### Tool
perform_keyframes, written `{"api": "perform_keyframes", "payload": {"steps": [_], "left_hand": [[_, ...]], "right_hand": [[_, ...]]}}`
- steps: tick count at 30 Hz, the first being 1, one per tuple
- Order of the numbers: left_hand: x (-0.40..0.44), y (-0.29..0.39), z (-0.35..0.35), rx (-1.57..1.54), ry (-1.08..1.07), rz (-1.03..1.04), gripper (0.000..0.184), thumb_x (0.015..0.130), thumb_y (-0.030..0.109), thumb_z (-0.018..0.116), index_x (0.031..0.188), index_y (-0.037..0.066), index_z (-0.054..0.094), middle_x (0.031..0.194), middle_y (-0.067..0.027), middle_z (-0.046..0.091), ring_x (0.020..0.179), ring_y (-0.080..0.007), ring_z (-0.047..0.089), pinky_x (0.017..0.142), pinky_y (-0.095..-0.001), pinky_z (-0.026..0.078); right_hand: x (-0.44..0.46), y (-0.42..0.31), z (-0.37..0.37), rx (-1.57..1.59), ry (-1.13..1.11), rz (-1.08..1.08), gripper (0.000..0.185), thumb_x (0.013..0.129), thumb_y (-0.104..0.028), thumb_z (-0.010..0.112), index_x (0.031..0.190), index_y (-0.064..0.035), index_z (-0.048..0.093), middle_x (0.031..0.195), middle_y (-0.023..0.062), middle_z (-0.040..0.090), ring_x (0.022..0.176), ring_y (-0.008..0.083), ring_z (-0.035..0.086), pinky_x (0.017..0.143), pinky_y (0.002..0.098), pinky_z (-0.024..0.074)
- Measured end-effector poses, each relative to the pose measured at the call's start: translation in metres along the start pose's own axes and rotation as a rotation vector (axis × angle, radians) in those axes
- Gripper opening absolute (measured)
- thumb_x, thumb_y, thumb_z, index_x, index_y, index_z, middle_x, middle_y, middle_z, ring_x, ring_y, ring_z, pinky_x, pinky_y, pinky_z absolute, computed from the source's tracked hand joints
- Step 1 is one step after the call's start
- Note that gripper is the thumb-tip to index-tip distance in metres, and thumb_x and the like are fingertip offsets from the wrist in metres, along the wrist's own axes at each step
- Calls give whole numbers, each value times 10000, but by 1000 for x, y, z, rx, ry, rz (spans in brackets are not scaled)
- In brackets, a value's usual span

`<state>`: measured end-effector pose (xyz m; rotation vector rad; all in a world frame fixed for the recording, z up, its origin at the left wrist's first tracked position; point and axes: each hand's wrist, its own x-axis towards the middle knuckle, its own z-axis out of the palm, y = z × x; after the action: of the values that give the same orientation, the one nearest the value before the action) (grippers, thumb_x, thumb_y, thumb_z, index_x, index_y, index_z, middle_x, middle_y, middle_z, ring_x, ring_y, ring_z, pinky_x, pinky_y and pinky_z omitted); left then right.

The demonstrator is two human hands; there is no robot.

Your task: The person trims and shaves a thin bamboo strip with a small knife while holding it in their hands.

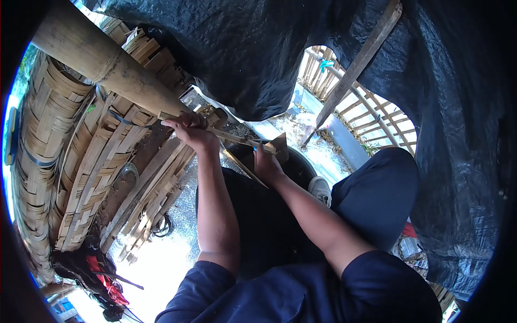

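Note:
A thin bamboo strip (pixel 229 137) runs between my two hands, sloping down to the right. My left hand (pixel 191 132) is closed around its left end, beside the thick bamboo pole. My right hand (pixel 266 163) is closed at the strip's other end, with a small blue spot at the fingers. Just beyond the right fingers is a flat brownish piece (pixel 280 146); whether the hand holds it too I cannot tell. Under the hands sits a dark round container (pixel 302 164), and another narrow strip (pixel 245 168) leans across its left side.
A thick bamboo pole (pixel 116 67) slants in from the upper left. Woven bamboo rolls (pixel 40 134) and stacked slats (pixel 156 188) line the left. Black sheeting (pixel 242 48) hangs above and at right, with a wooden post (pixel 358 64) before it. A bamboo fence (pixel 371 116) stands beyond.

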<state>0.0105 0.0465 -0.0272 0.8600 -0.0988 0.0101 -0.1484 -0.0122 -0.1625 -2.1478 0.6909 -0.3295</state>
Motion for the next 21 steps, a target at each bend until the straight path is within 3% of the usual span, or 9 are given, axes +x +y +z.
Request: {"api": "perform_keyframes", "payload": {"steps": [2, 3, 4, 6, 11, 15, 18, 19, 21], "left_hand": [[7, 0, -1, -33, 40, -10, 588, 883, 710, 336, 672, 161, 344, 556, 56, 291, 454, -63, 242, 433, -228, 184], [6, 1, -4, -55, 84, -34, 587, 883, 708, 336, 671, 161, 342, 553, 58, 289, 449, -61, 238, 427, -230, 179], [4, 0, -4, -51, 85, -40, 587, 883, 708, 336, 671, 161, 342, 553, 58, 289, 449, -61, 238, 427, -230, 179], [-2, -2, 3, 22, -24, -2, 613, 851, 747, 351, 649, 168, 332, 549, 56, 292, 455, -78, 244, 442, -243, 187], [-21, 5, 27, 44, -108, 21, 594, 893, 700, 323, 627, 169, 309, 557, 57, 243, 454, -74, 193, 429, -249, 155], [-21, 3, 26, 47, -89, 7, 606, 897, 687, 346, 617, 151, 302, 546, 39, 274, 456, -74, 216, 432, -242, 178], [-35, 3, 37, 82, -135, 12, 601, 901, 681, 345, 622, 152, 282, 558, 39, 269, 466, -71, 218, 438, -235, 176], [-36, 3, 36, 81, -159, -2, 601, 898, 685, 345, 631, 151, 270, 567, 39, 264, 476, -69, 217, 442, -236, 173], [-35, 0, 36, 73, -147, -4, 604, 896, 688, 342, 628, 149, 290, 556, 36, 273, 465, -73, 206, 436, -242, 169]], "right_hand": [[5, 2, 1, -91, -57, -7, 181, 941, -129, 426, 1019, 33, 430, 789, 292, 613, 776, 445, 618, 673, 504, 489], [5, -4, 5, -180, 72, -158, 183, 938, -120, 426, 1000, 52, 428, 789, 295, 608, 780, 441, 620, 674, 488, 492], [6, -22, 1, -180, 70, -152, 183, 938, -120, 426, 1000, 52, 428, 789, 295, 608, 780, 441, 620, 674, 488, 492], [11, -65, -18, -125, -83, -131, 192, 934, -111, 427, 985, 74, 440, 793, 304, 598, 786, 440, 621, 662, 493, 492], [-5, 25, -4, -37, 97, -151, 189, 926, -111, 430, 952, 75, 459, 744, 315, 585, 755, 468, 605, 635, 525, 478], [5, -56, -31, -23, -77, 18, 263, 954, -163, 391, 1085, 57, 452, 888, 301, 605, 862, 453, 605, 755, 516, 481], [-8, -42, -25, -3, -66, 91, 245, 949, -151, 389, 1075, 46, 460, 873, 301, 606, 870, 455, 602, 784, 526, 471], [-18, 20, 4, -91, 170, -109, 247, 946, -151, 386, 1076, 44, 465, 873, 296, 613, 847, 452, 610, 775, 530, 478], [-12, 23, -20, -104, 32, -40, 248, 945, -151, 386, 1074, 45, 468, 876, 293, 617, 851, 451, 612, 778, 530, 479]]}}
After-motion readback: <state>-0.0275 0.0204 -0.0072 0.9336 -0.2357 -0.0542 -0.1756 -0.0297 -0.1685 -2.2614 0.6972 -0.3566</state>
